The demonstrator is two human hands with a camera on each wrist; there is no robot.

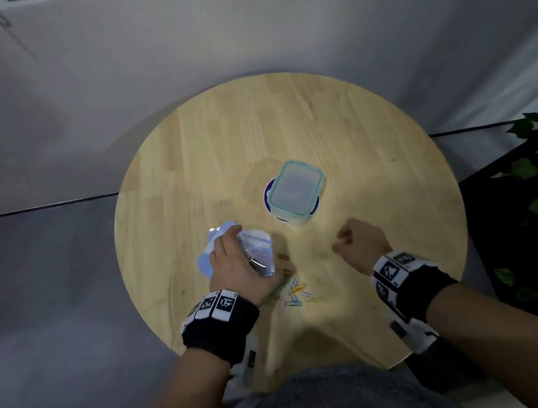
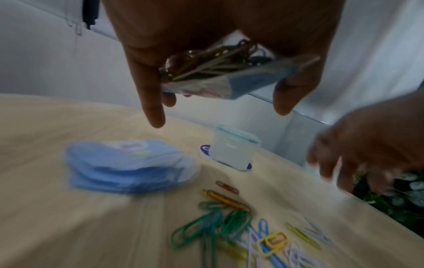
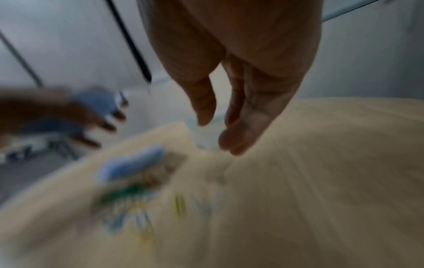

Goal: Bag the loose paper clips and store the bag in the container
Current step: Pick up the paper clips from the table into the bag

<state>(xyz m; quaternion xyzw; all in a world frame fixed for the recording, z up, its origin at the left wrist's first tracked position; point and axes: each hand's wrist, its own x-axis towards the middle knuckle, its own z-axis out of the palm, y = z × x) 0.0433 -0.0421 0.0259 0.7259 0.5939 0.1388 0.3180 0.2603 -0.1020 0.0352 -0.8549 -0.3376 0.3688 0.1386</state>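
Nearest the body, loose paper clips (image 1: 294, 293) scattered on the round wooden table (image 1: 353, 122). Just past them, left hand (image 1: 239, 266) gripping a clear zip bag (image 2: 206, 72) — clips visible inside — above a stack of blue bags (image 2: 128, 166). Right hand (image 1: 360, 243) off to the side, fingers loosely curled, holding nothing. Farther out, lidded container (image 1: 296, 190) — upright, apart from both hands.

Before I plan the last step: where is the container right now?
In the head view the container stands lid-on near the middle of the table, beyond both hands, slightly right of the left hand holding the bag.
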